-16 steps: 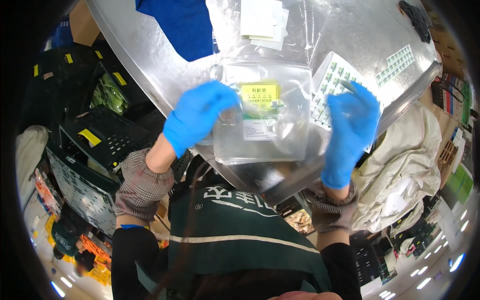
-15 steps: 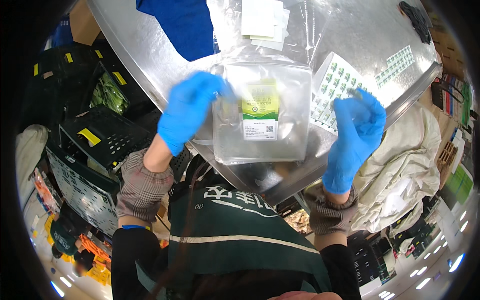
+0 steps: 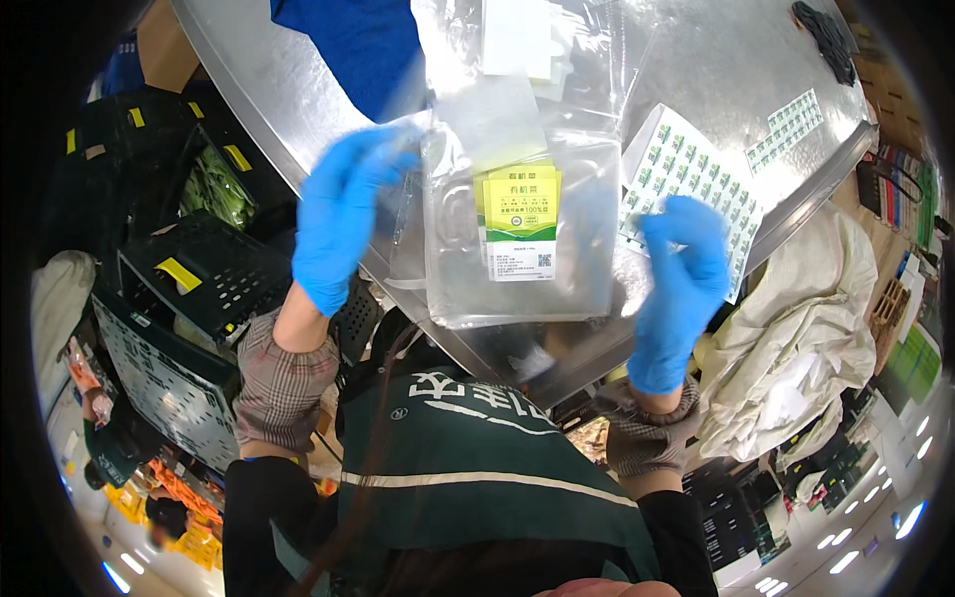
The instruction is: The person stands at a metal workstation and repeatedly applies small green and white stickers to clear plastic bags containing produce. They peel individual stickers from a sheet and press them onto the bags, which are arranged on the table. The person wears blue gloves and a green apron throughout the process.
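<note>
A stack of clear plastic bags (image 3: 587, 269) lies flat at the near table edge, with yellow-green and white labels (image 3: 520, 219) showing on it. A pale translucent sheet (image 3: 502, 124) covers the upper part of the stack. At its left side my left hand (image 3: 348, 214), in a blue glove, has its fingers pinched together, and clear film hangs by them. My right hand (image 3: 681, 289), also gloved in blue, is raised to the right of the bags with bent, slightly blurred fingers; anything between them is too small to make out. Beside it lies a sheet of small green stickers (image 3: 686, 174).
Farther back lie white papers (image 3: 517, 40) and a blue cloth (image 3: 363, 50). A smaller sticker sheet (image 3: 786, 131) and a dark glove (image 3: 826, 42) are at the right. Black crates (image 3: 164, 368) stand left of the metal table (image 3: 259, 60); a white sack (image 3: 796, 328) is at the right.
My left hand has moved left off the label area. My right hand has shifted left and down from the sticker sheet. The pale sheet now overlies the top of the bags.
</note>
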